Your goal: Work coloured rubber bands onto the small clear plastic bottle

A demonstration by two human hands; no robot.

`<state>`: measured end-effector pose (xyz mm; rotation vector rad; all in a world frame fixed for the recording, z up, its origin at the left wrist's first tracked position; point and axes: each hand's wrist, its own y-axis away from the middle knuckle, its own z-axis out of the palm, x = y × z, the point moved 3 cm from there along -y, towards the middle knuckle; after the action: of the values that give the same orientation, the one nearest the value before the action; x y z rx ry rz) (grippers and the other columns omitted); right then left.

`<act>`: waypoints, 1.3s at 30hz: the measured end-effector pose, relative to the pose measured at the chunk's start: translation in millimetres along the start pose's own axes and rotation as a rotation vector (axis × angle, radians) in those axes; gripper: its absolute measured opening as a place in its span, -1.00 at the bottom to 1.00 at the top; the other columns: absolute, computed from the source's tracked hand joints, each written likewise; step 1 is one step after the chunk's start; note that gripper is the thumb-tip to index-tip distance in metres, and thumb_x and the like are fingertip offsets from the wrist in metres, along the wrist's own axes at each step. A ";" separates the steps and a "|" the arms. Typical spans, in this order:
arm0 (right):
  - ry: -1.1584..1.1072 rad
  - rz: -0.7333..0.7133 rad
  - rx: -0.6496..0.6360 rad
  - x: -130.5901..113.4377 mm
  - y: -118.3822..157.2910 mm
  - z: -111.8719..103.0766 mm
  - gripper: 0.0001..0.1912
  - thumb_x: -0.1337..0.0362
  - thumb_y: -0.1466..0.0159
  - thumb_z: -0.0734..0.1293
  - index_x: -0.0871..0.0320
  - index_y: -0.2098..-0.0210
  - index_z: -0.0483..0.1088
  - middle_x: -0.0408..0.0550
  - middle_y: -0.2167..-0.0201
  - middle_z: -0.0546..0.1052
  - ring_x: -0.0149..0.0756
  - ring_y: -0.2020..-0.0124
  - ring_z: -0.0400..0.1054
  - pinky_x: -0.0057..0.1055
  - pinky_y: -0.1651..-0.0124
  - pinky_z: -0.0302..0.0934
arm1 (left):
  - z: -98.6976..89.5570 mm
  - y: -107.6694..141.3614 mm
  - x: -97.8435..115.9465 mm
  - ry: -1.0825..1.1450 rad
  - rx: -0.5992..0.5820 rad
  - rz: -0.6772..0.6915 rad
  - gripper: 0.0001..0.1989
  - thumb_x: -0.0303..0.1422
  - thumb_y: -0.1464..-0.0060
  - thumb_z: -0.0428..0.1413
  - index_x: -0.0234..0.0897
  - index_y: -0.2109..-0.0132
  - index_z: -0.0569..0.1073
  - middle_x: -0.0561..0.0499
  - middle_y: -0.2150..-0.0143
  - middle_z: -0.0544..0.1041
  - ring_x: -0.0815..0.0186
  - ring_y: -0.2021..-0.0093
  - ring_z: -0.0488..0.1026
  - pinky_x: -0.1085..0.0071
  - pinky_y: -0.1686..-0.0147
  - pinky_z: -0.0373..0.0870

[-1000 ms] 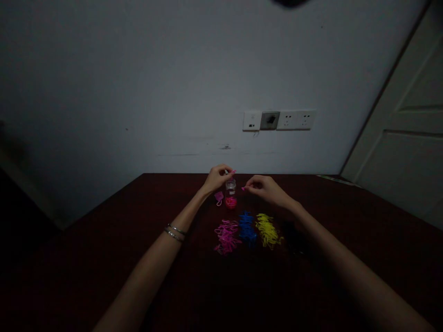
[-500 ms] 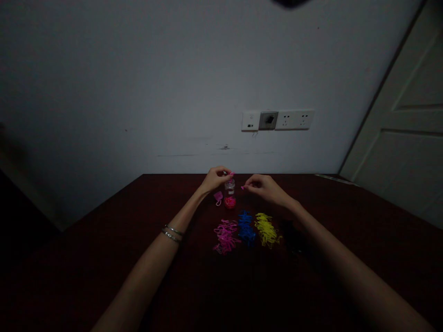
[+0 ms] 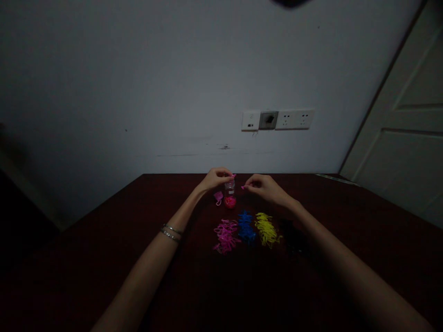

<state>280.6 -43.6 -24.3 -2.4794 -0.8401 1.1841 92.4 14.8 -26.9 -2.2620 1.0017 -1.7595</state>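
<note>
A small clear bottle (image 3: 230, 189) stands upright with pinkish-red bands (image 3: 230, 201) at its bottom. At its mouth, my left hand (image 3: 218, 178) is closed, pinching a pink rubber band (image 3: 233, 175) between thumb and finger. To the right of the bottle, apart from it, my right hand (image 3: 262, 186) holds another small pink rubber band (image 3: 243, 187) in its fingertips. Left of the bottle lies a pink lid-like piece (image 3: 218, 195) with a pale loop below it. Nearer to me is a pile of pink rubber bands (image 3: 226, 236).
Blue bands (image 3: 246, 228), yellow bands (image 3: 266, 229) and a dark, barely visible pile (image 3: 293, 234) lie in a row on the dark red table (image 3: 194, 286). Behind the table rises a wall with sockets (image 3: 294, 119). A door (image 3: 408, 120) is at the right.
My left fingers and their pink band have shifted slightly down and right at the bottle's mouth. My right hand has stayed almost still.
</note>
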 end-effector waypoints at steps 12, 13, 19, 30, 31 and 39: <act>0.018 -0.015 -0.006 0.4 -0.3 -1.0 -0.81 0.19 -0.12 0.28 0.20 0.44 0.43 -0.08 0.52 0.42 -0.38 0.48 0.22 -0.43 0.44 0.09 | -10.0 -4.5 -11.8 -0.065 0.178 -0.064 -0.77 -0.26 0.13 0.15 -0.39 0.39 0.50 0.00 0.48 0.46 0.43 0.49 0.31 0.50 0.48 0.20; 0.024 -0.016 -0.005 -0.1 -0.1 -1.4 -0.81 0.19 -0.12 0.28 0.20 0.44 0.43 -0.08 0.52 0.41 -0.38 0.48 0.22 -0.43 0.44 0.09 | -12.4 -5.5 -13.8 -0.060 0.209 -0.074 -0.76 -0.26 0.13 0.14 -0.39 0.39 0.50 0.01 0.49 0.45 0.44 0.51 0.30 0.51 0.51 0.18; 0.037 -0.032 -0.014 -1.4 -2.7 -2.2 -0.78 0.17 -0.13 0.27 0.21 0.41 0.43 -0.07 0.49 0.44 -0.37 0.46 0.25 -0.44 0.41 0.11 | -21.8 -7.7 -15.7 -0.026 0.322 -0.097 -0.77 -0.25 0.14 0.14 -0.37 0.43 0.48 0.07 0.56 0.41 0.48 0.59 0.24 0.53 0.58 0.12; 0.197 -0.126 -0.032 -15.8 -41.5 5.8 -0.84 0.30 -0.12 0.26 0.23 0.45 0.45 -0.06 0.50 0.45 -0.40 0.48 0.27 -0.47 0.41 0.09 | -30.6 -4.2 -13.5 -0.010 0.410 -0.107 -0.74 -0.27 0.09 0.09 -0.37 0.27 0.47 0.13 0.65 0.33 0.52 0.68 0.16 0.55 0.65 0.04; 0.218 -0.132 -0.033 -17.1 -44.8 6.5 -0.85 0.31 -0.12 0.26 0.23 0.45 0.45 -0.05 0.50 0.46 -0.40 0.48 0.27 -0.47 0.41 0.09 | -31.0 -4.2 -13.7 -0.005 0.406 -0.108 -0.73 -0.28 0.08 0.08 -0.37 0.24 0.46 0.13 0.65 0.34 0.52 0.69 0.15 0.55 0.66 0.03; 0.287 -0.156 -0.059 -19.1 -56.8 9.7 -0.85 0.34 -0.12 0.26 0.22 0.41 0.48 -0.02 0.46 0.48 -0.38 0.46 0.28 -0.45 0.38 0.11 | -30.7 -4.8 -12.1 0.002 0.406 -0.129 -0.67 -0.44 0.11 -0.01 -0.39 0.14 0.42 0.09 0.57 0.40 0.55 0.72 0.12 0.56 0.69 0.01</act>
<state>241.6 -10.0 8.0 -2.4956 -0.9749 0.7393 65.6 34.4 -24.8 -2.1006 0.4504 -1.8135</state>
